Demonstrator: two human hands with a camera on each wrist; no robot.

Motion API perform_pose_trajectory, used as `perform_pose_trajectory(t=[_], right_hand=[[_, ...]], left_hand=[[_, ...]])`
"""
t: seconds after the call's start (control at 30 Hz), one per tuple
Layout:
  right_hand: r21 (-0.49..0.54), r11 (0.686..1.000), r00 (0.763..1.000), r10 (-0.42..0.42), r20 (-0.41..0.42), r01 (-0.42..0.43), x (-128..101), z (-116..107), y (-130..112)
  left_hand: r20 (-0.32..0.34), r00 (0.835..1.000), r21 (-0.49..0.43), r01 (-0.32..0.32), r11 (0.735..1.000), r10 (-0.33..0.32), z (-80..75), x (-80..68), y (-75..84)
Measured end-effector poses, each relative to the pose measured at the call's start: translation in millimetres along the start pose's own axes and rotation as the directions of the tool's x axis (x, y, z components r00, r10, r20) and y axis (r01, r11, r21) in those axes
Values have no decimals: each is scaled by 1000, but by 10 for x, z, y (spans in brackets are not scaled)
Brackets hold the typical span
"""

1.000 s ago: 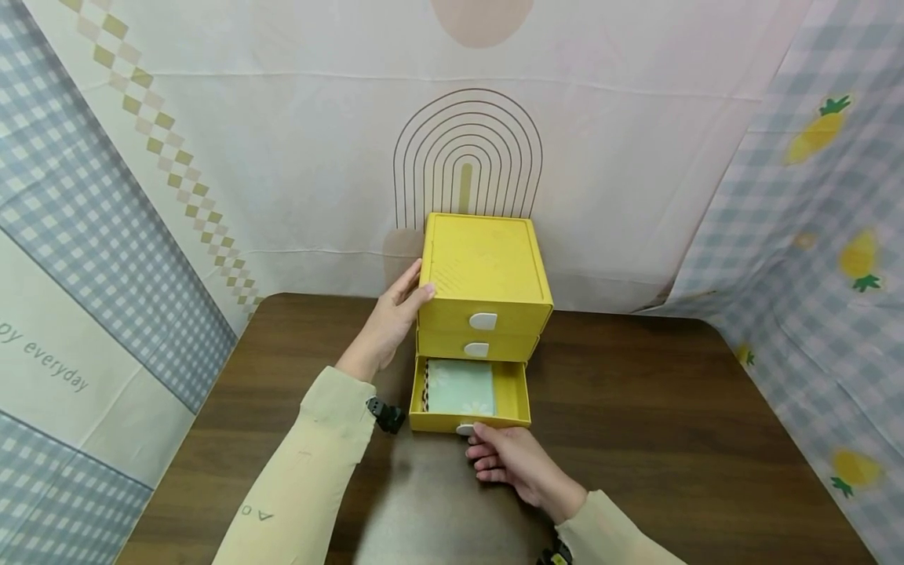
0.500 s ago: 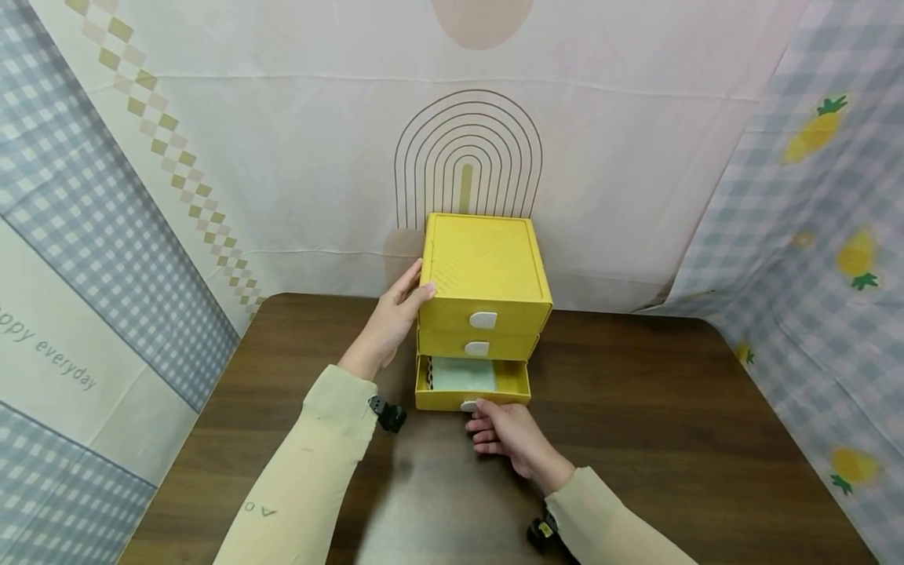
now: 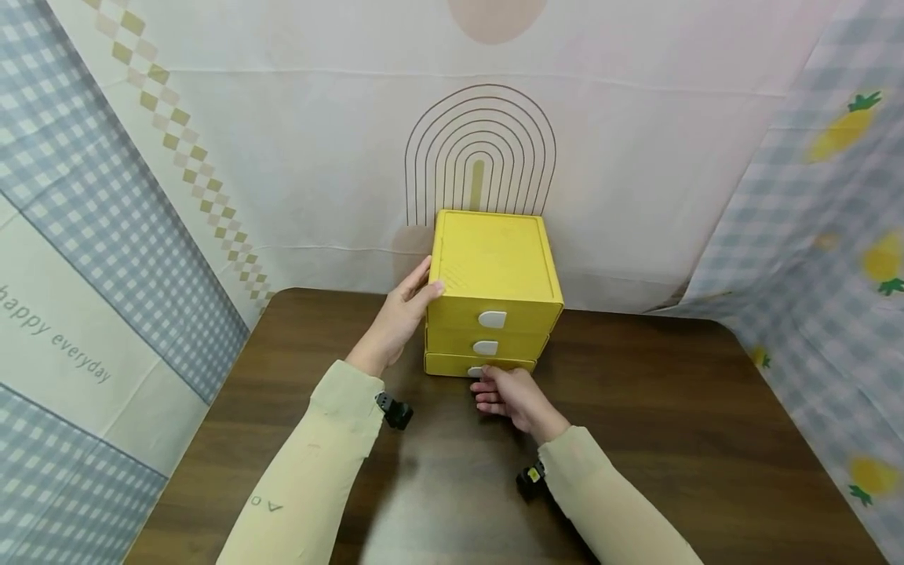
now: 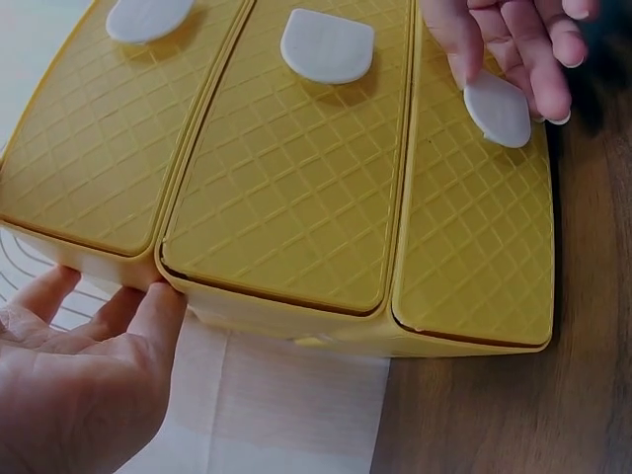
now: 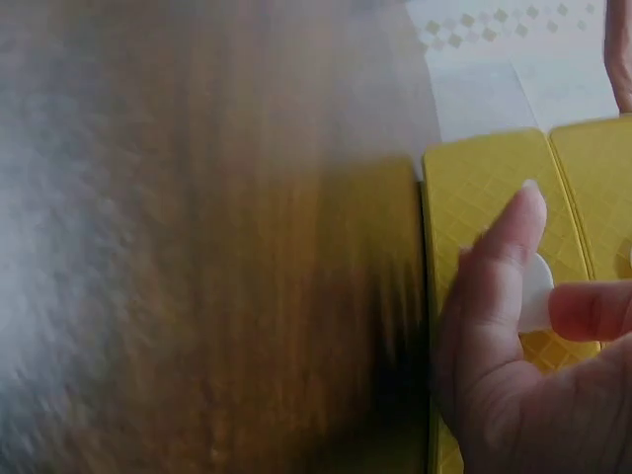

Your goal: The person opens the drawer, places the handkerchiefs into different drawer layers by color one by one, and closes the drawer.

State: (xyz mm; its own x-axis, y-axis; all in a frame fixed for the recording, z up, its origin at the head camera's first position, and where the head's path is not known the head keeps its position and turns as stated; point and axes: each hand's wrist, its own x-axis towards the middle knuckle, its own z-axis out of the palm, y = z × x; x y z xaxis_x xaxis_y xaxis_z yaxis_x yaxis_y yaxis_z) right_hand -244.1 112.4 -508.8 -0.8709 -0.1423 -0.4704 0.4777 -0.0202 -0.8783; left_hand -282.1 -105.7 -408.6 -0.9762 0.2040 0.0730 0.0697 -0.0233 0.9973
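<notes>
A yellow drawer box [image 3: 497,255] with three stacked drawers stands against the back cloth. Each drawer front has a white tab handle, and all three fronts look flush or nearly so in the left wrist view. My left hand [image 3: 394,323] rests against the box's left side, with the thumb by its upper front edge. At the bottom drawer [image 4: 479,217], my right hand [image 3: 519,399] pinches the white handle [image 4: 497,109] between thumb and fingers. The right wrist view shows that handle partly covered by the fingers. Whatever lies inside the drawers is hidden.
The box stands on a dark brown wooden table [image 3: 650,424]. A pale printed cloth [image 3: 318,157] hangs right behind it. Checked cloths line the left and right sides. Each wrist carries a small black camera.
The bottom drawer has slid in, pushed by my right hand moving away from me, and the pale green item inside is out of sight. My left hand has stayed on the box's side.
</notes>
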Motion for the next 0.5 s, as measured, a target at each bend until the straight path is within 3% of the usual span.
perform_pose_trajectory(t=[0.17, 0.5], right_hand=[[1, 1000, 1000, 30, 8, -30, 15, -12, -3], [-29, 1000, 1000, 11, 1, -11, -13, 8, -6]], left_hand=[[4, 1000, -1, 4, 1000, -4, 11, 6, 3], [-23, 1000, 13, 0, 1000, 0, 10, 10, -9]])
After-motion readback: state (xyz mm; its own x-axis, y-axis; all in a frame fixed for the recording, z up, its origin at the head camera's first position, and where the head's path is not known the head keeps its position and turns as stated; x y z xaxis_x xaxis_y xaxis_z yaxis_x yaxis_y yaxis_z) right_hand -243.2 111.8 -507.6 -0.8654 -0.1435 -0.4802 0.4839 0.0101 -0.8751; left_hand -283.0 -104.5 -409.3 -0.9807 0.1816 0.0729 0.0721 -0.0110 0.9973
